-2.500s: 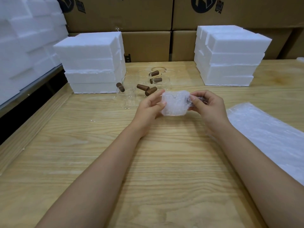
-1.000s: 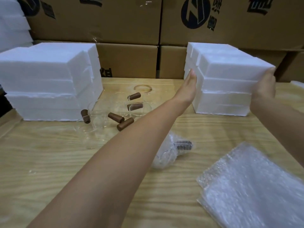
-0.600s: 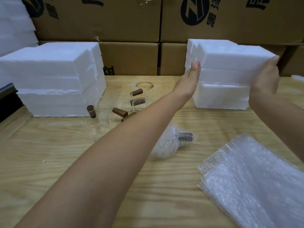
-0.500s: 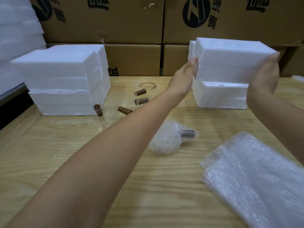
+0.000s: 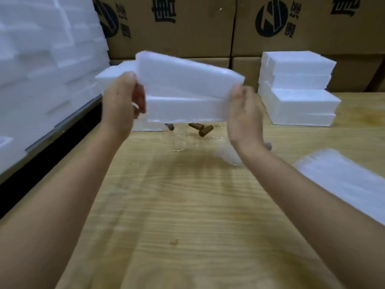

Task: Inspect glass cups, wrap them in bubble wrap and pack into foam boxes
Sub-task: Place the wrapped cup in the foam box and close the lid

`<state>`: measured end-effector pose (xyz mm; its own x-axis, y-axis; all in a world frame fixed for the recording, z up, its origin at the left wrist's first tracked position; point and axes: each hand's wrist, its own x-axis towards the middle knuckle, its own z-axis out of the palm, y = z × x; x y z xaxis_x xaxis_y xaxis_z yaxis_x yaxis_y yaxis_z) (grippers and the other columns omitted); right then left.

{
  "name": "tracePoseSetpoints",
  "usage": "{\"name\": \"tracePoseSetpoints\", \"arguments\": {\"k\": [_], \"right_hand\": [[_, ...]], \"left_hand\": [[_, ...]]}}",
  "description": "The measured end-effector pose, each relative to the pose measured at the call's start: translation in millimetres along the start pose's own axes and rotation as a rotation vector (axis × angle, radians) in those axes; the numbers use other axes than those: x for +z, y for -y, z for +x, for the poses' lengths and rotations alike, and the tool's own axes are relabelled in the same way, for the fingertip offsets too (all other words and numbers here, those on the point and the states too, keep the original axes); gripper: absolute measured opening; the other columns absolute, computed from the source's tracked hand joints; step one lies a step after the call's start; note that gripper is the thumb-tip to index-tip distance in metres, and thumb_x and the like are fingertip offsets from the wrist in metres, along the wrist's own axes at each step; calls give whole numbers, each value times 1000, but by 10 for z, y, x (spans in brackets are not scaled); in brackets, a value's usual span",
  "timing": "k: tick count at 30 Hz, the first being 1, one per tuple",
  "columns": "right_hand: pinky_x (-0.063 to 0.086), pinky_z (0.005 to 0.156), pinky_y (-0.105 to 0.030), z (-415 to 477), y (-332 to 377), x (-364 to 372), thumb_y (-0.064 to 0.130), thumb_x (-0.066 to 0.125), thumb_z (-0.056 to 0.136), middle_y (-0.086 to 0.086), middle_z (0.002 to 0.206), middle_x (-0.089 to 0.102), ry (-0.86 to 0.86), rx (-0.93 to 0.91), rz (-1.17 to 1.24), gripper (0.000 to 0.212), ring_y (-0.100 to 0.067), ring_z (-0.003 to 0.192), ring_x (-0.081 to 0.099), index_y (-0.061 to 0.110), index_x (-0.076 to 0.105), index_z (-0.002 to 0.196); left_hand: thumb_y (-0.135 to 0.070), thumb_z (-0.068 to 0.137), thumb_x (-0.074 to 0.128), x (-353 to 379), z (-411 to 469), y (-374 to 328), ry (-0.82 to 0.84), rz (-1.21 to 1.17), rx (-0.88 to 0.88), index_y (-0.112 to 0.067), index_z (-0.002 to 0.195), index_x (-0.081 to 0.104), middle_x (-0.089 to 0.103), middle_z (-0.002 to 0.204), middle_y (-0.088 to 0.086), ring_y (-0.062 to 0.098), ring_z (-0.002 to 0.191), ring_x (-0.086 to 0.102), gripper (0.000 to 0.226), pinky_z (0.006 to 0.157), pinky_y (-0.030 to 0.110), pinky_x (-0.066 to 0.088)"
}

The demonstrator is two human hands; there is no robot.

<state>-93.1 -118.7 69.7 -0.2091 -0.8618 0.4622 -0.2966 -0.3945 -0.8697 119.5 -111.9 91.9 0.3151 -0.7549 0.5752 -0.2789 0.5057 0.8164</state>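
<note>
With my left hand point(image 5: 123, 101) and right hand point(image 5: 243, 115) gripping the foam box point(image 5: 183, 105) by its ends, I'd set it flat on the bench point(image 5: 187, 205) before opening it.

Both arms bare up past elbows, L hand point(image 5: 121, 103) & R hand point(image 5: 244, 117) bare too.

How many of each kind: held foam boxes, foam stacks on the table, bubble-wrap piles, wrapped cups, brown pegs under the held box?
White foam box, held: 1
White foam box stacks on the wooden table: 2
Pile of clear bubble-wrap sheets: 1
Bubble-wrapped glass cup: 1
Brown cylindrical pegs under the held box: 3
Total: 8
</note>
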Motion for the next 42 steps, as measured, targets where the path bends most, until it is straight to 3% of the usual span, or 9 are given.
{"name": "tracePoseSetpoints", "arguments": {"k": [3, 9, 15, 21, 24, 28, 33, 37, 42], "right_hand": [[36, 54, -16, -390, 25, 245, 47, 31, 100, 12, 76, 55, 121, -37, 15, 29, 4, 66, 53, 22, 45, 98], [40, 67, -33, -884, -139, 566, 47, 35, 98, -9, 97, 64, 321, -49, -86, 38, -26, 88, 59, 15, 43, 117], [42, 71, -34, -1008, -334, 617, 52, 34, 97, -6, 96, 63, 441, -25, -151, 39, -25, 88, 57, 17, 43, 110], [35, 76, -31, -883, -280, 492, 47, 23, 94, 2, 82, 56, 311, -116, -63, 47, -22, 89, 50, 11, 53, 86], [40, 72, -18, -775, -239, 297, 46, 24, 96, 12, 76, 57, 238, -88, 72, 41, 0, 77, 52, 22, 53, 80], [36, 54, -12, -516, -261, -134, 59, 31, 89, 15, 53, 52, 110, -16, 168, 53, 1, 53, 45, 22, 54, 60], [28, 41, -12, -294, -446, -789, 53, 46, 86, 13, 40, 34, 87, 74, 236, 55, -4, 39, 31, 25, 38, 40], [25, 39, -14, -252, -690, -1145, 32, 60, 88, 14, 39, 31, 288, 67, 220, 56, -5, 37, 27, 23, 35, 39], [29, 40, -15, -170, -859, -1362, 9, 59, 87, 2, 38, 40, 546, 159, 52, 56, -10, 35, 34, 19, 43, 34]], "left_hand": [[-24, 78, 38, -507, -101, 156, 5, -78, -141, -15, 61, 51, 50, 54, -7, 21, 57, 43, 23, 47, 35, 26], [11, 87, 28, -1003, -425, 634, -61, 31, -349, -15, 48, 54, 50, 43, -14, 2, 47, 44, 54, 53, 21, 36], [-11, 67, 44, -1181, -647, 943, 4, 202, -300, 17, 66, 53, 46, 45, -8, 7, 51, 45, 30, 52, 30, 32], [-8, 64, 46, -1111, -628, 881, -84, 356, -50, 6, 58, 48, 42, 58, 15, 25, 59, 39, 15, 56, 38, 28], [-2, 63, 45, -949, -570, 695, -39, 357, 77, 8, 59, 51, 43, 63, 29, 43, 63, 40, 12, 57, 48, 33], [-13, 58, 43, -587, -516, 328, 122, 130, 173, -8, 61, 56, 54, 57, -7, 16, 60, 47, 14, 55, 28, 36], [-17, 76, 47, 38, -683, 95, 340, -80, 131, -26, 45, 49, 45, 46, -16, 4, 48, 40, 32, 52, 16, 32], [-31, 79, 57, 333, -855, 158, 431, -29, 109, -20, 47, 40, 34, 43, -14, 0, 43, 32, 38, 49, 14, 28], [-15, 69, 59, 408, -981, 278, 597, 88, 44, -22, 51, 21, 15, 51, -12, 6, 47, 16, 43, 48, 21, 18]]}}
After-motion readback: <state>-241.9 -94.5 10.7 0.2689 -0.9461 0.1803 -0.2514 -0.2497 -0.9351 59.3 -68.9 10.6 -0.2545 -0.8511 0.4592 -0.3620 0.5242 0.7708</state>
